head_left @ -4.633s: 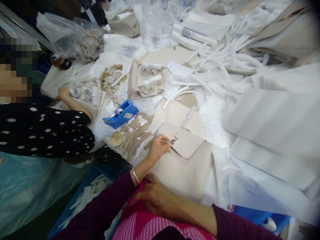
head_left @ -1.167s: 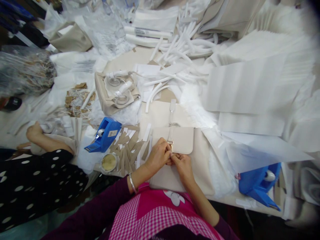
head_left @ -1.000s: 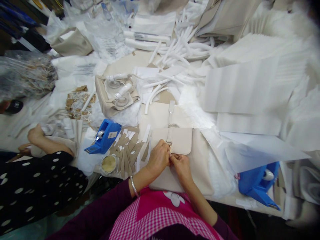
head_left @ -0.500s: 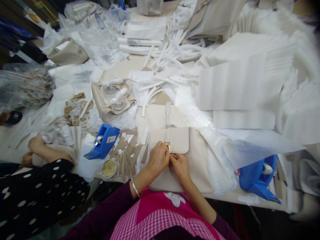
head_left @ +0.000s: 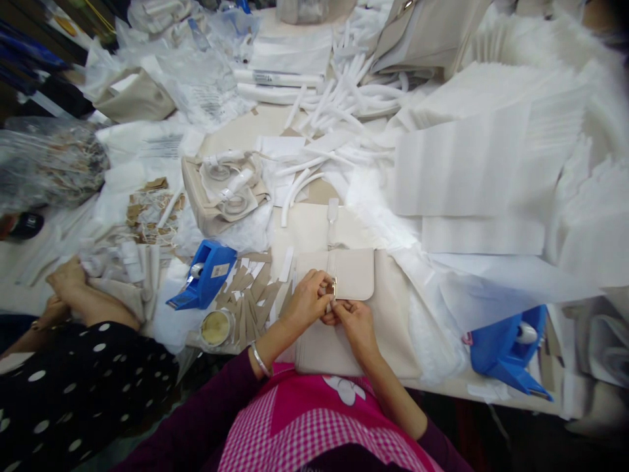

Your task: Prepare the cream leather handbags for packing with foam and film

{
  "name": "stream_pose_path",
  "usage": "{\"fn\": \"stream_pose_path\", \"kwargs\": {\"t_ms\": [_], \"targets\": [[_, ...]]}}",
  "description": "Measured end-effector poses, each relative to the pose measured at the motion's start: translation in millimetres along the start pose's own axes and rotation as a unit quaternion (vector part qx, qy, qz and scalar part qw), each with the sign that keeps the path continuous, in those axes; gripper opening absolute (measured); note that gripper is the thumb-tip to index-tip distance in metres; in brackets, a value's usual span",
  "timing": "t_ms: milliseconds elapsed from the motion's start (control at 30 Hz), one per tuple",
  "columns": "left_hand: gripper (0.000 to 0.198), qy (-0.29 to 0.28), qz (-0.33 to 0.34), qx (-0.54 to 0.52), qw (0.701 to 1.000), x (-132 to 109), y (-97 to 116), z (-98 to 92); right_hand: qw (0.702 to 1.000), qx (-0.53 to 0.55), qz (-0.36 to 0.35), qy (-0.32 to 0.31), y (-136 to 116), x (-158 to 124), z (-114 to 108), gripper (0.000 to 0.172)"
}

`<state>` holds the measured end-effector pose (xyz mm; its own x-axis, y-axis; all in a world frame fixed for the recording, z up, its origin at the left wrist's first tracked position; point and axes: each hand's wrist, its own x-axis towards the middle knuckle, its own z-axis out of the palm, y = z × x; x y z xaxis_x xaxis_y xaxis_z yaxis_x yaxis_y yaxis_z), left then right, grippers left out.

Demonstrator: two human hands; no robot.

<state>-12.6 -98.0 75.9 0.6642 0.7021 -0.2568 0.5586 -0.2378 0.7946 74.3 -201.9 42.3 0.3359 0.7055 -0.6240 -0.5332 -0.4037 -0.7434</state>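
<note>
A cream leather bag point(head_left: 388, 328) lies flat on the table edge in front of me, its flap point(head_left: 356, 272) folded down with a strap and a small metal clasp point(head_left: 333, 286) at the flap's lower edge. My left hand point(head_left: 305, 300) is pinched on the clasp from the left. My right hand point(head_left: 354, 321) is closed just below the clasp, fingertips meeting the left hand's. What the right fingers hold is too small to make out.
A blue tape dispenser point(head_left: 204, 272), brown paper strips point(head_left: 250, 288) and a round tin point(head_left: 215, 326) lie left of the bag. Another blue dispenser point(head_left: 506, 354) sits right. A person in a dotted black sleeve point(head_left: 73, 387) works at left. White sheets point(head_left: 466, 170) and tubes point(head_left: 339, 105) pile behind.
Both hands stay on the clasp with small finger movements. The view has shifted slightly. The person at left has drawn their hands closer to the table edge.
</note>
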Motion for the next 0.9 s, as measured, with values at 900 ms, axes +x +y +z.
{"fn": "stream_pose_path", "kwargs": {"t_ms": [900], "targets": [[0.026, -0.083, -0.062, -0.121, 0.987, 13, -12, -3.6, 1.0, -0.005, 0.016, -0.021, -12, -5, -4, 0.029]]}}
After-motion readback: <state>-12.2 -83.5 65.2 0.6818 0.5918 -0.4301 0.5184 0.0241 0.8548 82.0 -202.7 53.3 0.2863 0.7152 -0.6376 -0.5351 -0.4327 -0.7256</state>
